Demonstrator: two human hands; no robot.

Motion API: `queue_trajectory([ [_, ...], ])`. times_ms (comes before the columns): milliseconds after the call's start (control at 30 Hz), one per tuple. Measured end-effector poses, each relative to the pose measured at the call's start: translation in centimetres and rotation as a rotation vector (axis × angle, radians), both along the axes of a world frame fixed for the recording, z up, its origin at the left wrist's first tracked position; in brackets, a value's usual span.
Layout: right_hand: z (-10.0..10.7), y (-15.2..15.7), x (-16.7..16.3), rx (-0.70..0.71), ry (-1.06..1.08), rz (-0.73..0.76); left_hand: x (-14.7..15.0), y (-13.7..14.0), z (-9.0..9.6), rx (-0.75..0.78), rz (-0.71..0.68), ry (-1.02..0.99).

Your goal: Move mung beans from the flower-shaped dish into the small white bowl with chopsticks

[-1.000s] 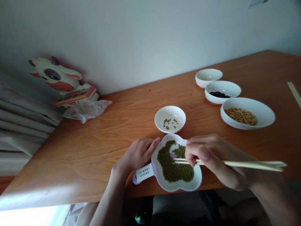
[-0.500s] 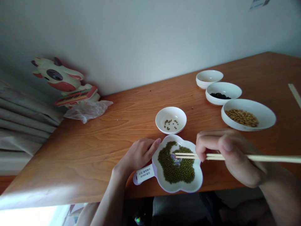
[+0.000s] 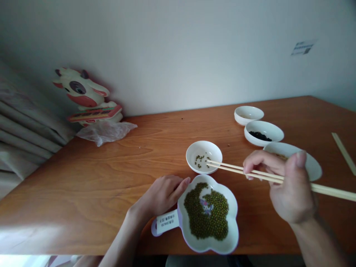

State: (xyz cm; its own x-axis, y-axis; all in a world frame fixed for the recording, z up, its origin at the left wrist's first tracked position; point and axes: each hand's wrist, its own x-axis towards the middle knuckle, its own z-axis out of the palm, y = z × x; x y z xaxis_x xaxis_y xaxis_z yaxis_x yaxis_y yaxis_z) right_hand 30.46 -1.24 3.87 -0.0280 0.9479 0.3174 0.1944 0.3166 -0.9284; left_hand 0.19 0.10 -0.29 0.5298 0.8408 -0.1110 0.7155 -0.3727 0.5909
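Observation:
My right hand (image 3: 280,181) is closed around a pair of wooden chopsticks (image 3: 232,169). Their tips are inside a small white bowl (image 3: 214,150), close to the few green mung beans (image 3: 199,159) at its bottom; I cannot tell whether a bean is pinched between them. Just in front of that bowl is a flower-shaped white dish (image 3: 233,211) with a lilac edge and a labelled handle, full of mung beans (image 3: 219,222) around a cartoon print. My left hand (image 3: 164,193) lies flat at the dish's left side, thumb at the rim.
Three white bowls stand to the right: a far bowl (image 3: 253,113), one with dark beans (image 3: 260,136), and one (image 3: 314,170) partly hidden by my right hand. Another chopstick (image 3: 343,152) lies at the far right. A cow toy (image 3: 86,96) and plastic bag (image 3: 108,133) are at the left.
My right hand has carried the chopstick tips from the flower-shaped dish over into the small white bowl. The whole view has tilted upward; my left hand stays beside the dish.

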Motion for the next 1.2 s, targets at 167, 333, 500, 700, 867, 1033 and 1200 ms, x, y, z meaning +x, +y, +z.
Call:
queue_trajectory([
  [167,-0.3,-1.7,1.5,-0.052,-0.070,0.105,0.0,0.0,0.0,0.024,-0.001,-0.008],
  [333,-0.5,-2.4,2.3,-0.085,-0.170,0.299,0.0,0.0,-0.1,0.037,0.006,-0.023],
  [500,-0.2,-2.5,2.4,-0.131,-0.274,0.488,-0.1,0.0,-0.3,0.072,0.016,-0.038],
  [700,0.5,-2.8,1.4,-0.134,-0.294,0.495,-0.1,0.0,-0.4,0.069,0.007,-0.039],
  [867,0.7,-2.6,1.4,-0.096,-0.289,0.453,-0.1,0.0,-0.2,0.073,0.009,-0.016],
  [1033,0.7,-2.6,1.9,-0.078,-0.278,0.422,-0.1,-0.1,0.1,0.060,0.013,-0.023],
  [1200,1.1,-3.1,2.1,-0.057,-0.264,0.422,0.0,-0.1,0.1,0.077,0.000,-0.003],
])
